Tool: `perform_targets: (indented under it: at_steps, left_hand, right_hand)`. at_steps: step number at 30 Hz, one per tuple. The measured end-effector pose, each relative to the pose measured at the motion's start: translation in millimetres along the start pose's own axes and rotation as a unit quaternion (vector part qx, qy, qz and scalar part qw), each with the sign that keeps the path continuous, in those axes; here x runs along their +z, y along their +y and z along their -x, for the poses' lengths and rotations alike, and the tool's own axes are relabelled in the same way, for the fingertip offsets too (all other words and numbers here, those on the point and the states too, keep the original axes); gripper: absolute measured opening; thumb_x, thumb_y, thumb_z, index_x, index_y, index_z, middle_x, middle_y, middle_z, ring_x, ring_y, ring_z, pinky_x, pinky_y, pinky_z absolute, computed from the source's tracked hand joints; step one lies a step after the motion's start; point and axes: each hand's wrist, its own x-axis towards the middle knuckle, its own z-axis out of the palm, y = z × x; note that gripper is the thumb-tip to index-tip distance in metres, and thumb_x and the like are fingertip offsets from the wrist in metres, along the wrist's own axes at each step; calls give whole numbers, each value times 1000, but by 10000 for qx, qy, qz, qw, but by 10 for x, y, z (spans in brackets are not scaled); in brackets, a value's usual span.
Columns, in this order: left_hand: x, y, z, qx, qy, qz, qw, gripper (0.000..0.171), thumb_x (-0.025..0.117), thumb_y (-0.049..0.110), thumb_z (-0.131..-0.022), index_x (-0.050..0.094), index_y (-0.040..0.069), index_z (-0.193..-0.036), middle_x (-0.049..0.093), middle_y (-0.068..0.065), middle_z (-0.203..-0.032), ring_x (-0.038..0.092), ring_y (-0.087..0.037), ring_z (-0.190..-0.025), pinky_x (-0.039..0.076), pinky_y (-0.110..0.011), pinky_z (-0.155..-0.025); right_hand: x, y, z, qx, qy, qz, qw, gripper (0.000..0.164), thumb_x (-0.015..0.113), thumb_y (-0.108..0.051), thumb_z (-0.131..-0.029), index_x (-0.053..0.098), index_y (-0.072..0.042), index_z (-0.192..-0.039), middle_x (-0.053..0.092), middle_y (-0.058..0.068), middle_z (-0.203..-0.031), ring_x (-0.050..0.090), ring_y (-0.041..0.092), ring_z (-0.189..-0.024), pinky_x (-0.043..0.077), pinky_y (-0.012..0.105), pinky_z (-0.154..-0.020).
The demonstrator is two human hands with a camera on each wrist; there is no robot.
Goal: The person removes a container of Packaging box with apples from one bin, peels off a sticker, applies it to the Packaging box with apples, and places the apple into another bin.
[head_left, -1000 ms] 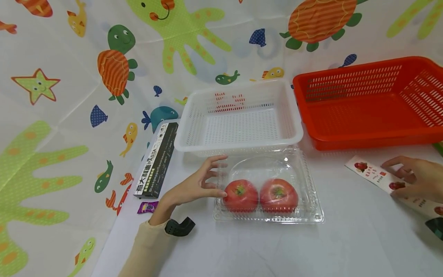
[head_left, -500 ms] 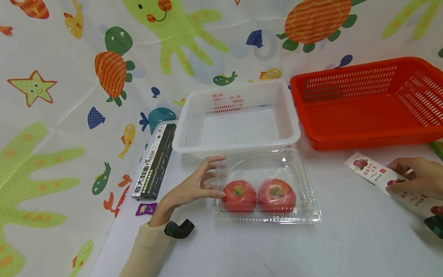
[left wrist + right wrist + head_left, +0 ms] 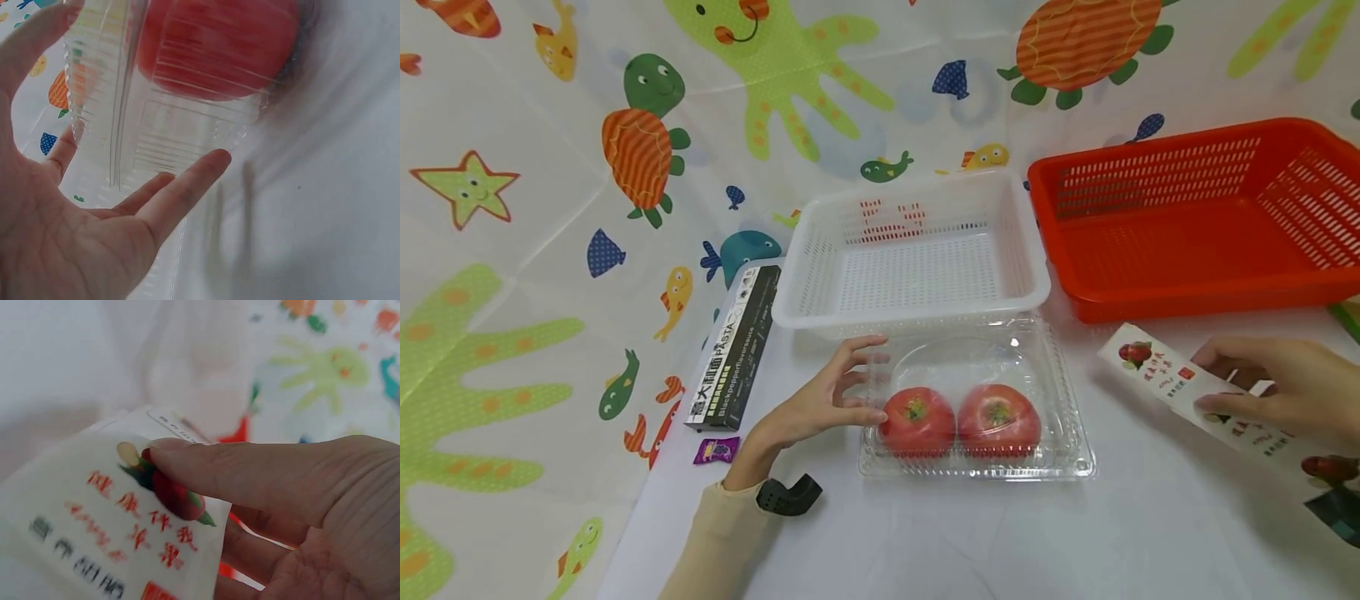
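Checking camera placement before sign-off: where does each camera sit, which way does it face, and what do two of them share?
Head: worn on the head, facing forward and down over the clear container, red fruits and printed strip; left hand, left sleeve and right hand show.
Left wrist: on that wrist, facing the clear container's side and one fruit; the left hand shows.
Right wrist: on that wrist, facing the printed strip; the right hand pinching it shows.
Shared: head and right wrist both show the printed strip and right hand.

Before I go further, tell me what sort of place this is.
Probably a makeshift tabletop packing corner: a clear plastic clamshell box rests on a white-topped table, a fruit-printed strip is held beside it, and a cartoon sea-animal curtain hangs behind.
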Motion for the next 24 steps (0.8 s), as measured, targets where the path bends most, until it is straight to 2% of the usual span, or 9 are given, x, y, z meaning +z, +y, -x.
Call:
perform_targets:
  at_steps: [5, 7, 11, 13, 16, 18, 20, 24]
  left_hand:
    - [5, -23, -3, 23, 17, -32, 10000, 94, 85, 34, -89, 26, 27, -161, 23, -11, -165, 34, -43, -146, 47, -59, -109]
    - [8, -31, -8, 12, 21, -49, 10000, 93, 85, 34, -89, 27, 28, -161, 24, -10, -165, 34, -42, -146, 47, -59, -109]
    - [13, -32, -12, -20, 11, -76, 10000, 93, 84, 34, -89, 26, 29, -161, 25, -9, -163, 34, -41, -146, 48, -58, -109]
    - [15, -22, -10, -17, 7, -78, 10000, 93, 84, 33, -89, 26, 29, -161, 25, -10, -163, 35, -41, -146, 48, -57, -109]
    - [13, -8, -3, -14, 17, -108, 9999, 93, 84, 32, -89, 26, 28, -161, 27, -11, -162, 35, -40, -146, 48, -57, -108]
    - [10, -3, 1, 7, 19, -130, 9999, 93, 83, 31, -89, 26, 28, -162, 27, -11, -161, 36, -40, -145, 48, -57, -109]
    - [7, -3, 5, 16, 15, -168, 9999, 93, 83, 31, -90, 25, 29, -162, 27, -11, -162, 36, -40, -145, 48, -57, -109]
    - [-8, 20, 8, 23, -36, -279, 9996, 93, 83, 30, -91, 24, 30, -162, 29, -11, -162, 37, -38, -145, 48, -55, -110]
  right_hand:
    - [-39, -308, -16, -400, 440, -111, 9982, 40, 93, -8, -75, 70, 2, -106, 74, 10, -92, 66, 18, -72, 63, 44, -62]
    - [-64, -408, -42, -504, 654, -239, 9963, 41, 94, -9, -75, 71, 1, -108, 75, 13, -96, 69, 21, -75, 63, 46, -64]
    - [-143, -596, -130, -534, 775, -654, 9934, 39, 89, -9, -82, 70, 2, -114, 76, 14, -100, 72, 31, -84, 62, 55, -72]
    - [-183, -694, -187, -546, 821, -960, 9905, 39, 86, -8, -85, 69, 0, -119, 75, 11, -100, 72, 35, -88, 64, 48, -71]
    - [-219, -848, -278, -663, 1008, -1436, 9823, 40, 84, -8, -88, 68, -4, -124, 75, 10, -102, 73, 30, -89, 62, 29, -66]
    - [-244, -951, -337, -723, 1126, -1741, 9756, 40, 84, -10, -89, 68, -8, -126, 75, 10, -104, 73, 21, -86, 57, 21, -63]
    - [-273, -1051, -390, -730, 1167, -1952, 9711, 40, 84, -14, -90, 68, -10, -127, 76, 7, -105, 72, 13, -83, 57, 23, -63]
    - [-333, -1202, -468, -593, 1117, -2395, 9626, 43, 85, -20, -90, 67, -13, -129, 76, 2, -106, 71, 10, -82, 59, 29, -62]
